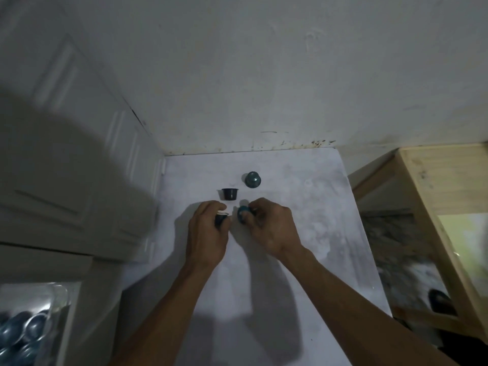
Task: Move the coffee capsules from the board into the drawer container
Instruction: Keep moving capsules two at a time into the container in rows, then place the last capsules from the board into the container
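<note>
White and scuffed, the board (277, 260) is lying under both your arms. Your left hand (206, 233) is gripping a dark capsule (220, 219) with its pale foil face tipped up, and your right hand (272, 228) is pinching a teal capsule (242, 213) between thumb and fingertips; the two are sitting just beside each other. At 12 o'clock from your left hand, a black capsule (229, 194) is resting on the board, and at 1 o'clock from it a blue-grey capsule (252, 180) is standing near. At 7 o'clock, well apart, the drawer container (62, 294) is holding blue capsules (23, 331).
</note>
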